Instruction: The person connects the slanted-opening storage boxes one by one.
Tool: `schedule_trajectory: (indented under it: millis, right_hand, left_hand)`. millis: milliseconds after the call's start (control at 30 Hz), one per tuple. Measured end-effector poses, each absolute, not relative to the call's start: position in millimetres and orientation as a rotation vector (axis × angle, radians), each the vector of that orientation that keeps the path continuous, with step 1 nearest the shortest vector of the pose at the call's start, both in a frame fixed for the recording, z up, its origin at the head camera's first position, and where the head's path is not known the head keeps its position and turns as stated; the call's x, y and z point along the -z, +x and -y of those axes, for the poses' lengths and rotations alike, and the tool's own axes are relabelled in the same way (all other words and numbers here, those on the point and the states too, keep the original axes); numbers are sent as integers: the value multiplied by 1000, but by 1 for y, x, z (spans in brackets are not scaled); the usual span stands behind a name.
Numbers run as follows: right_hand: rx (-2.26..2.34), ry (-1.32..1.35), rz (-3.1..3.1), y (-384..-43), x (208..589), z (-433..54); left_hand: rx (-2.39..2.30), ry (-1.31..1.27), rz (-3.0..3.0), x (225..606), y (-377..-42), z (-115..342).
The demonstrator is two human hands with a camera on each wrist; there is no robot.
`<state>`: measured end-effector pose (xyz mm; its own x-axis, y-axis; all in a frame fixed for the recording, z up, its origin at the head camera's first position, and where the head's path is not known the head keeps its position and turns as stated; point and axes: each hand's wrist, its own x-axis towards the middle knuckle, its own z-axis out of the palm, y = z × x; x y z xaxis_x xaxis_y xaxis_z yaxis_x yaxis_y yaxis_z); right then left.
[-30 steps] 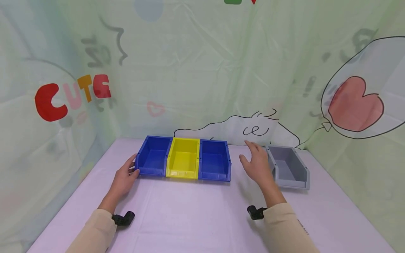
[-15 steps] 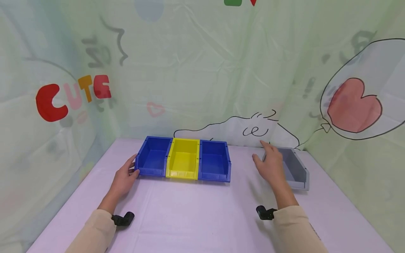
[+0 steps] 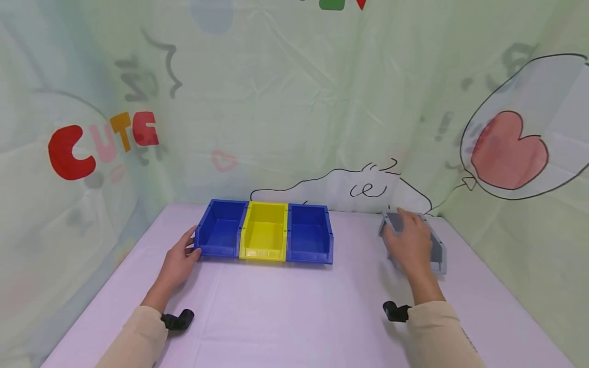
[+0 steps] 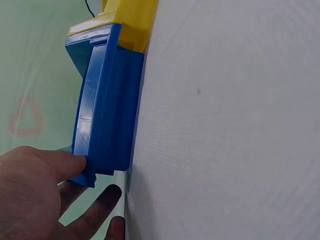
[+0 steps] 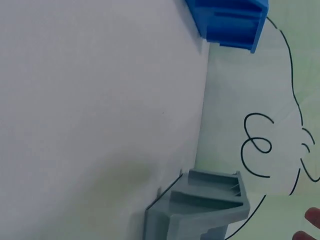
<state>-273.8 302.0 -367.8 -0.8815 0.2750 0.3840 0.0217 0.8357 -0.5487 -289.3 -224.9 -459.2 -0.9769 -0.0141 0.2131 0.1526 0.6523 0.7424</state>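
Note:
Three storage bins stand joined side by side: a left blue bin (image 3: 223,231), a yellow bin (image 3: 264,232) and a right blue bin (image 3: 310,234). My left hand (image 3: 179,259) holds the left blue bin's outer side, with the thumb (image 4: 72,164) on its front corner and the index finger behind the wall. My right hand (image 3: 410,246) is over a separate grey bin (image 3: 438,255), hiding much of its inside. In the right wrist view, two fingertips (image 5: 314,217) show at the lower right, apart from the grey bin.
All the bins are on a pale lilac-white table (image 3: 276,317). Behind and beside it hang light green printed curtains (image 3: 294,102). A strip of table separates the right blue bin from the grey one. Small black cameras (image 3: 395,312) are worn on both wrists.
My right hand has moved rightward from beside the grey bin to over it. The left hand keeps its place at the left blue bin, and the joined bins stay put.

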Motion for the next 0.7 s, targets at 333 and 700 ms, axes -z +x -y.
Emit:
schedule_trajectory:
  millis: [333,700]
  right_hand:
    - [-794,-370,2531,-272,375,-329]
    - [-759,-470,2594,-270,387,-355]
  left_hand:
    - [1266,-82,2673,458,-290,225]
    - [1266,-89,2680,459,-289,227]
